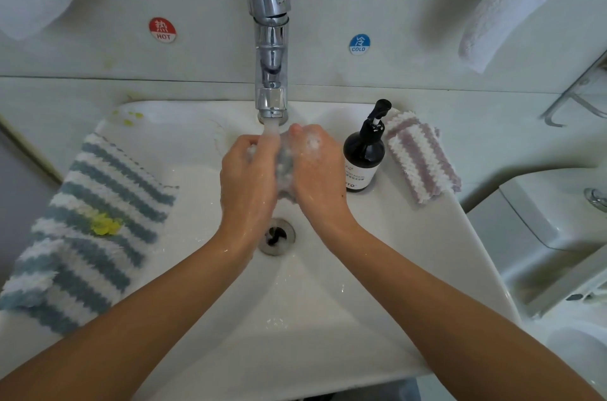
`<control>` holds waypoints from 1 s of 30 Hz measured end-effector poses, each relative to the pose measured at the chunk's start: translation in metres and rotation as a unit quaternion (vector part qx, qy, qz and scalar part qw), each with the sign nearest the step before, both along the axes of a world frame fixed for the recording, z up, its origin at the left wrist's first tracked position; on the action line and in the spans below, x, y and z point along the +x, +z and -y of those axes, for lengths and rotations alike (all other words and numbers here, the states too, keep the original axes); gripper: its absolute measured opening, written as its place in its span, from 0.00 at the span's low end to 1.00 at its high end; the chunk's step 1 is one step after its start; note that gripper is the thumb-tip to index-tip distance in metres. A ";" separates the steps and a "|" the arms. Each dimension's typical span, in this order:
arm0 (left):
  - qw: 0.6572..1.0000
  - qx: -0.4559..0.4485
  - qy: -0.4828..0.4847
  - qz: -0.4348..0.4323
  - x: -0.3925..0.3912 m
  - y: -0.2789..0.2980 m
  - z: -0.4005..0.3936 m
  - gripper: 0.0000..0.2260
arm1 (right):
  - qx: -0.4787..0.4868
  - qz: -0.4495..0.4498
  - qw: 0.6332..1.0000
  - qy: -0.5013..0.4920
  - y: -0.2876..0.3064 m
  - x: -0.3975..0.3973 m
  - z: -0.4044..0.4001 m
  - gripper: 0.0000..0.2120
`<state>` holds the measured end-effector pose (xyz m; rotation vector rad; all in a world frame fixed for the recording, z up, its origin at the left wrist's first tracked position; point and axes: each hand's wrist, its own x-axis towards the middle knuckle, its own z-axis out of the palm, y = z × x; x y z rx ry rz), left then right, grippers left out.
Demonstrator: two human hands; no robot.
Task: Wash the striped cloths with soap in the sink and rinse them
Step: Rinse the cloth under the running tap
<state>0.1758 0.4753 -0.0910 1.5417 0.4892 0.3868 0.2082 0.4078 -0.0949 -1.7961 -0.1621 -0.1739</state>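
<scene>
Teal-white striped cloth (95, 223); mauve-white striped cloth (420, 157)

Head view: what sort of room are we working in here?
Most likely a bathroom: a white sink with a chrome tap running, hot and cold stickers on the wall, a soap bottle on the rim, and white towels hanging above.

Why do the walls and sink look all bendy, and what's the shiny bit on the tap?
Head view: the wide-angle lens curves straight lines, so the sink rim and wall edges bow outward. The chrome tap shows bright glare. Light is soft, shadows faint. The cloth between the left hand and right hand is blurred by foam and running water.
</scene>
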 end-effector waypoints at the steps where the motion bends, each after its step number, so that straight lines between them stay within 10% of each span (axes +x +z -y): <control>1: 1.000 0.008 0.004 -0.007 0.001 -0.001 0.000 0.13 | -0.006 0.001 1.000 -0.002 -0.001 -0.001 -0.001 0.14; 15: 0.990 0.014 0.106 0.094 0.009 -0.005 -0.017 0.06 | -0.017 -0.170 0.976 0.136 0.010 -0.020 -0.003 0.09; 30: 0.999 0.011 0.020 0.049 0.004 -0.007 -0.009 0.08 | 0.086 -0.153 0.982 0.065 0.013 -0.009 0.005 0.12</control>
